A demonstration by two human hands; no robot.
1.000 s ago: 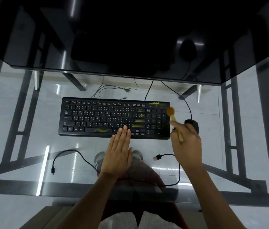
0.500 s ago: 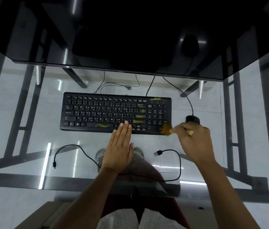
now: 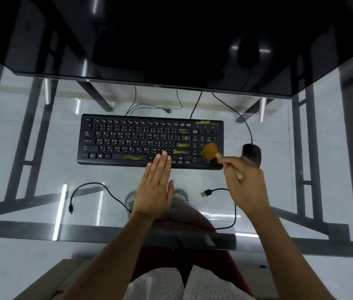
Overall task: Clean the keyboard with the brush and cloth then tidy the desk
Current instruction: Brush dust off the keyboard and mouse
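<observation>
Brushing step in hand: right hand [image 3: 246, 185] grips the brush [image 3: 211, 151], bristles over the numpad at the right end of the keyboard [image 3: 128, 139] on the counter [image 3: 30, 169], left hand [image 3: 155, 187] flat with fingertips on its front edge; next, sweep the remaining yellow-marked keys.

Glossy glass desk [image 3: 41, 169]; matt plastic keyboard [image 3: 128, 139].

The black keyboard [image 3: 149, 141] carries the brand "acer" at its far right corner, part covered by a yellow smear. Its keys bear white Latin letters such as Q, W, A, S, and "Backspace"; the smaller markings are too fine to read.
</observation>
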